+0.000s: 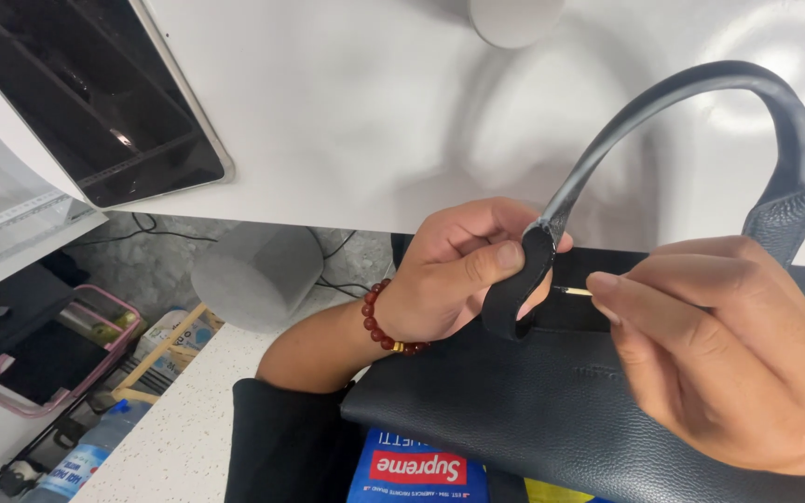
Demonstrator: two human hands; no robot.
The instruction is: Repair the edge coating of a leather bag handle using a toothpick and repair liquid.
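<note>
A black leather handbag point(524, 410) lies in front of me with its curved handle point(682, 88) arching up over the white table point(328, 112). My left hand point(458, 270), with a dark red bead bracelet point(386, 321) on the wrist, pinches the lower end of the handle where it meets the bag. My right hand point(729, 354) holds a thin pale stick point(572, 292) between thumb and fingers, its tip pointed at that handle end.
A dark tablet-like screen point(95, 93) lies at the table's upper left. A round white base point(514, 19) stands at the top. Below the table are a grey cylinder point(258, 275), cables, a pink-rimmed tray point(39, 363), a water bottle point(81, 456) and a blue packet point(416, 466).
</note>
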